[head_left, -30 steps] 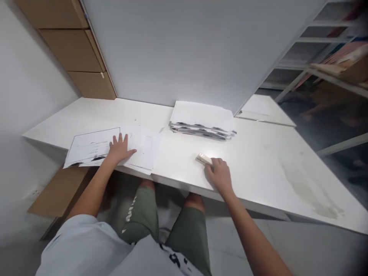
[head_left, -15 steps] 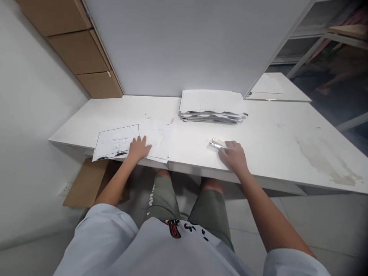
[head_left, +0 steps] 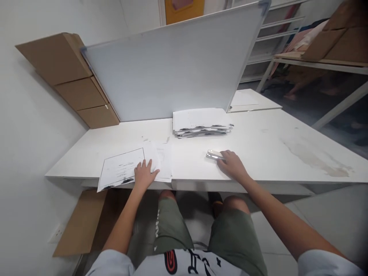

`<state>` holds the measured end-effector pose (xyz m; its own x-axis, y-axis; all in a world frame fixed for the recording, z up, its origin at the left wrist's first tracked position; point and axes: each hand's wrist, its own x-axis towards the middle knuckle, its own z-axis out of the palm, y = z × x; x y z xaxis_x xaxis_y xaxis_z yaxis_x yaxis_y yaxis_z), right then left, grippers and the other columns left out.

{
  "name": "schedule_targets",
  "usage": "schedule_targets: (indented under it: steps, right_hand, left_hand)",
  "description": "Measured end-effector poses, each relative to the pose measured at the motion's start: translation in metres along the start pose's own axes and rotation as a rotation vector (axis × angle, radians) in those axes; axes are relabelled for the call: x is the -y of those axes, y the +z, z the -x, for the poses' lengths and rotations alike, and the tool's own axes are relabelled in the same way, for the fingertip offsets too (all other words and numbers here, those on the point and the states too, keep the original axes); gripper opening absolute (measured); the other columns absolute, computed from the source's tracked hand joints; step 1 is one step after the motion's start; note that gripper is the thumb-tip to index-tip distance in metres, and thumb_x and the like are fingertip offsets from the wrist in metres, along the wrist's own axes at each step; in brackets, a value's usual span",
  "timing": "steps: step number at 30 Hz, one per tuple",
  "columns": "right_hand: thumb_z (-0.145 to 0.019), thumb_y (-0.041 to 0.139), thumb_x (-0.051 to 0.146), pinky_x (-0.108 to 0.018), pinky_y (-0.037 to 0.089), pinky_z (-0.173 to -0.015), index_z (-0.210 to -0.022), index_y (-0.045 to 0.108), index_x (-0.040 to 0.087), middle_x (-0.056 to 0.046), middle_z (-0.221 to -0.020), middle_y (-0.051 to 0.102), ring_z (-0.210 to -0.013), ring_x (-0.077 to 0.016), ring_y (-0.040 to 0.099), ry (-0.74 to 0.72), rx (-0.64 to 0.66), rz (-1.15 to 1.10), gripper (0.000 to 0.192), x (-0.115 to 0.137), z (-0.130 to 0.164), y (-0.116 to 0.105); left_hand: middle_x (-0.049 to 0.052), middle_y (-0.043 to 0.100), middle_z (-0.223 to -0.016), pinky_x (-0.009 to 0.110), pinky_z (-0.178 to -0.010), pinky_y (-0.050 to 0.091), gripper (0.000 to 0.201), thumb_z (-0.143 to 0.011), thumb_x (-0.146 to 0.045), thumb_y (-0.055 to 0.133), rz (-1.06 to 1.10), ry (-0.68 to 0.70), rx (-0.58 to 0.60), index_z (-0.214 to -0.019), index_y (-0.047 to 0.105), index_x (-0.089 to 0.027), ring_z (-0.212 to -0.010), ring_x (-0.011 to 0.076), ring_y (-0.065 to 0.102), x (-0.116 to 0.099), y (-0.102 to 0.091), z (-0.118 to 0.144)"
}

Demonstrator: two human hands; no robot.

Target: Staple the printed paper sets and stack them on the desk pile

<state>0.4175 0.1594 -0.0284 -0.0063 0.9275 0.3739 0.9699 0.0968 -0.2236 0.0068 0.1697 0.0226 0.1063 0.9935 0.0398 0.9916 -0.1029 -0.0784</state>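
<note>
My left hand (head_left: pixel 144 174) lies flat with spread fingers on printed paper sheets (head_left: pixel 120 165) at the front left of the white table. One sheet has a black-bordered frame and black smudges, and its lower corner hangs over the table edge. More white sheets (head_left: pixel 164 163) lie partly under and beside that hand. My right hand (head_left: pixel 232 165) is closed round the back end of a small stapler (head_left: pixel 214 155), pale with a shiny metal side, low on the tabletop. Behind the stapler sits a thick stack of papers (head_left: pixel 201 119) with black-smudged edges.
A large whiteboard (head_left: pixel 172 73) stands upright at the table's back. Cardboard boxes (head_left: pixel 89 94) are stacked at its left, against the wall. An open cardboard box (head_left: pixel 80 222) is below the table's left end. Brown stains (head_left: pixel 319 159) mark the white table (head_left: pixel 258 149) at right.
The camera view has tilted up, showing the whiteboard's top and the yellow door behind. My left hand stays on the sheets, and my right hand still holds the stapler in about the same place.
</note>
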Motion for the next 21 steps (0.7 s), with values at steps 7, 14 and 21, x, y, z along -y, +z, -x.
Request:
schedule_targets:
  steps: [7, 14, 21]
  right_hand:
    - [-0.09, 0.046, 0.024, -0.031, 0.033, -0.071, -0.091, 0.057, 0.015, -0.011, -0.091, 0.059, -0.083, -0.0231, 0.05, 0.019, -0.032, 0.018, 0.014, 0.005, -0.004, 0.007]
    - [-0.091, 0.048, 0.022, -0.032, 0.032, -0.075, -0.1, 0.058, 0.013, -0.013, -0.1, 0.061, -0.092, -0.0249, 0.051, 0.062, -0.014, 0.057, 0.016, 0.015, -0.007, -0.004]
    - [-0.094, 0.048, 0.023, -0.032, 0.033, -0.077, -0.107, 0.057, 0.013, -0.013, -0.106, 0.06, -0.096, -0.0252, 0.05, 0.077, 0.043, 0.059, 0.019, 0.016, -0.005, -0.006]
  left_hand:
    - [0.012, 0.04, -0.152, 0.049, -0.102, 0.04, 0.06, -0.095, -0.053, 0.044, -0.033, -0.001, 0.078, -0.148, 0.04, -0.027, -0.132, 0.0364, 0.041, 0.008, -0.012, -0.007]
    - [0.011, 0.046, -0.148, 0.045, -0.094, 0.046, 0.055, -0.099, -0.043, 0.037, -0.105, 0.052, 0.022, -0.151, 0.036, -0.023, -0.121, 0.0355, 0.048, 0.011, -0.016, -0.014]
    - [0.012, 0.061, -0.127, 0.036, -0.095, 0.045, 0.05, -0.097, -0.031, 0.04, -0.062, 0.093, -0.063, -0.146, 0.042, -0.02, -0.109, 0.0278, 0.056, 0.014, -0.017, -0.014]
